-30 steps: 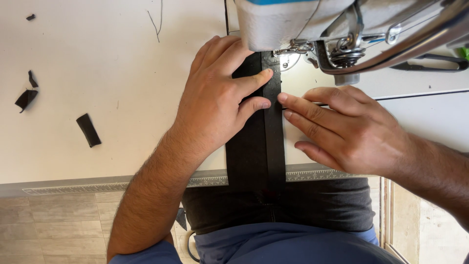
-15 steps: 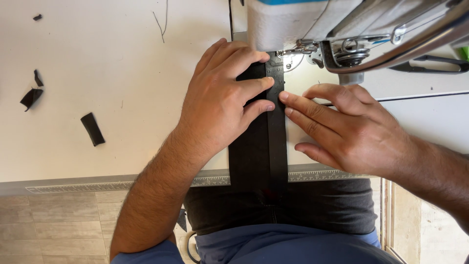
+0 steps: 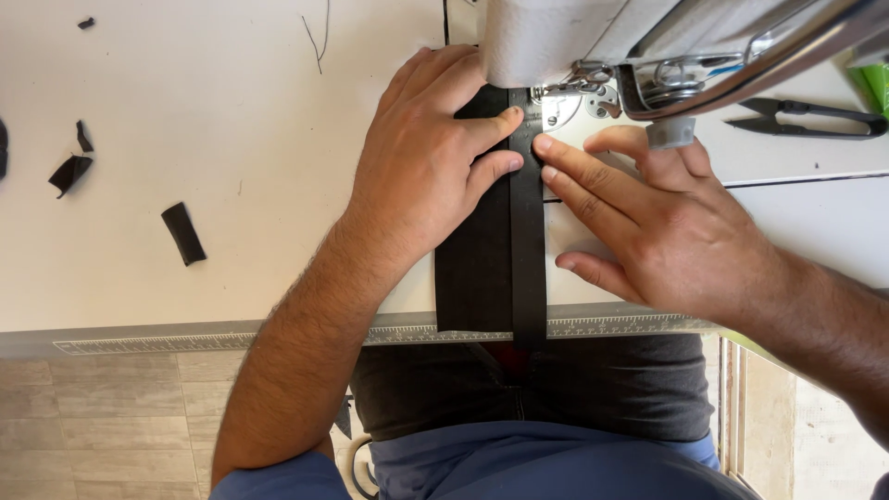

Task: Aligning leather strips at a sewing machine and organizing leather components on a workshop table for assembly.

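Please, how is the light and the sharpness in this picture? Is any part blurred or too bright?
Head view: even, soft light; the table is bright but not blown out; both hands and the black strip are sharp; the sewing machine, close to the lens, looks soft; shadows are faint.

Matt black cloth strip (image 3: 491, 268), smooth tabletop (image 3: 231, 139)

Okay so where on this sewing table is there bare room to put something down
The widest bare patch is the white table between the left hand and the black scraps. A smaller one lies right of the right hand, below the snips. It is crowded around the black strip under the sewing machine.
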